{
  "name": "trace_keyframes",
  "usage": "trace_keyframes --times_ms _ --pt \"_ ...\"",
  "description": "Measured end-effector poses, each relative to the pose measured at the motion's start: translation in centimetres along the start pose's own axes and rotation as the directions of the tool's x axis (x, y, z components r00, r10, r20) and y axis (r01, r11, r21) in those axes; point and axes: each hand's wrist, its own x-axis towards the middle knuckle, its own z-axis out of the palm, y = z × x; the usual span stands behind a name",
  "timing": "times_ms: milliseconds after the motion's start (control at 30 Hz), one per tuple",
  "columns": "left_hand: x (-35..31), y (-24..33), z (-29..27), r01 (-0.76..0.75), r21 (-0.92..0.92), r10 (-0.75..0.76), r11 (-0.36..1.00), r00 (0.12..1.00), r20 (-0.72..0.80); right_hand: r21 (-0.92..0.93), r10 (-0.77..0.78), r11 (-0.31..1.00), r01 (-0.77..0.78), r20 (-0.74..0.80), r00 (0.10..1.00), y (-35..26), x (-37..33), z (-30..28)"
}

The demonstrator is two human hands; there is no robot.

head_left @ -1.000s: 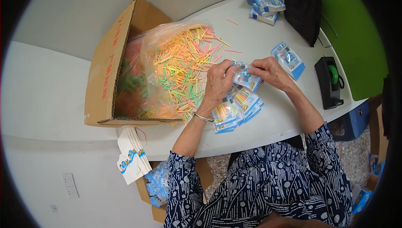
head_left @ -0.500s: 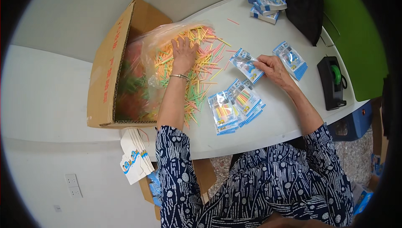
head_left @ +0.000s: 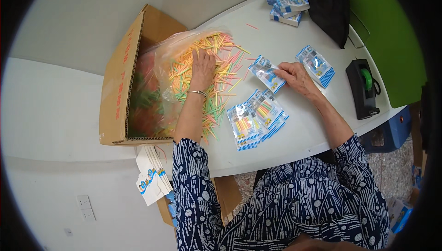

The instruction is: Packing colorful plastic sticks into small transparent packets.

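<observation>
My left hand rests on a loose pile of thin sticks in yellow, orange, pink and green, its fingers apart and their tips among the sticks. My right hand pinches the right edge of a clear plastic pouch with blue-and-white print, held to the right of the pile. Below that pouch, several filled pouches overlap on the table, coloured sticks showing through their windows. One more pouch lies just beyond my right hand.
A cardboard box on its side holds a clear bag spilling sticks onto the white table. Small blue-and-white boxes, a black bag and a black tape dispenser stand farther right. Flat white cartons hang at the left edge.
My left hand's fingers have drawn somewhat closer together over the sticks. The right hand still holds the pouch in nearly the same place. The whole view has shifted slightly.
</observation>
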Motion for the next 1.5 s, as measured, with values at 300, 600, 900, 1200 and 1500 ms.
trace_keyframes --times_ms 300,600,900,1200,1500 --pt "-1.8 -2.1 -1.6 0.383 -0.593 -0.472 0.708 0.882 0.006 0.141 -0.001 0.99 0.0 0.008 1.0 -2.0 0.3 1.7" --pt "-1.0 1.0 -6.4 -0.097 -0.521 -0.367 -0.848 0.817 0.445 0.801 0.176 0.588 -0.111 0.007 0.984 -3.3 4.3 7.3" --pt "0.0 6.5 -7.1 -0.172 -0.197 -0.24 -0.965 0.881 0.408 0.975 0.303 0.22 0.032 -0.099 0.948 -0.4 8.9 11.2" --pt "-1.7 5.8 -6.5 -0.027 -0.225 -0.134 -0.974 0.869 0.477 0.847 0.163 0.497 -0.188 0.121 0.979 -5.4 8.9 10.7" --pt "-1.7 6.0 -6.9 0.006 -0.306 -0.172 -0.952 0.816 0.552 0.751 0.141 0.633 -0.186 0.124 0.982 -5.3 10.4 12.6"
